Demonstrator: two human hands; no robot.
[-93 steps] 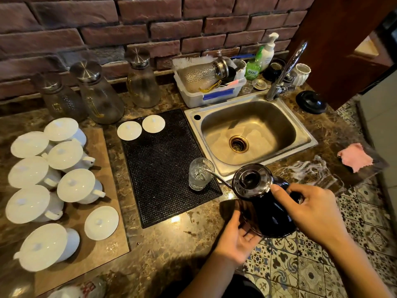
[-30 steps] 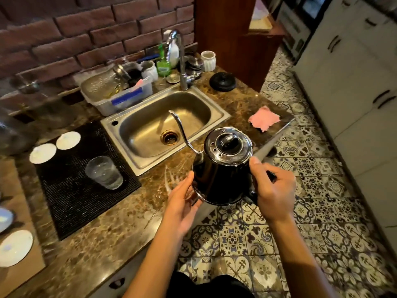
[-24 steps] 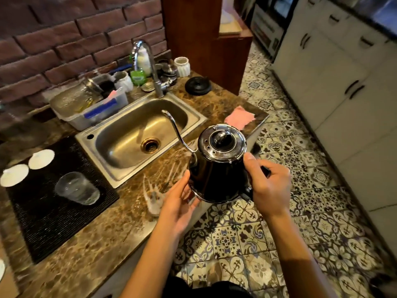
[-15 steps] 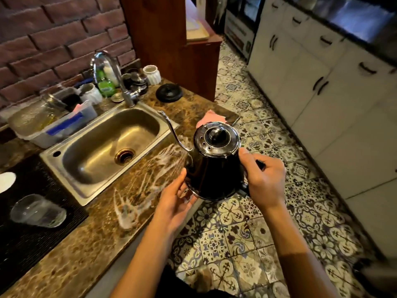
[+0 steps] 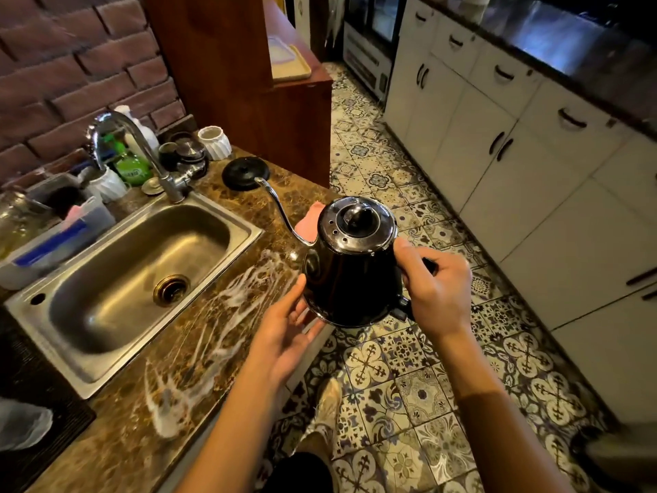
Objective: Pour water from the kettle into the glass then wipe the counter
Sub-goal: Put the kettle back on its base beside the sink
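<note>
The black gooseneck kettle (image 5: 350, 275) hangs upright in the air over the counter's right edge, its thin spout pointing toward the round black kettle base (image 5: 245, 172). My right hand (image 5: 435, 291) is shut on the kettle's handle. My left hand (image 5: 284, 330) lies flat against the kettle's lower left side, fingers spread. The glass (image 5: 21, 426) sits blurred at the far left edge on the black mat (image 5: 46, 407). A pink cloth (image 5: 307, 224) peeks out behind the kettle. White streaks of spilled liquid (image 5: 217, 325) cross the brown marble counter (image 5: 149, 435).
A steel sink (image 5: 117, 279) with a curved tap (image 5: 138, 147) fills the left. Behind it stand a plastic tub (image 5: 53, 229), green soap bottle (image 5: 129, 163) and white ribbed cup (image 5: 215, 142). A wooden cabinet (image 5: 249, 83) stands beyond; white cupboards (image 5: 533, 165) line the right across the tiled floor.
The kettle left the glass, was brought upright, and has travelled right along the counter toward its base. My view swung right, so the glass slid to the left edge.
</note>
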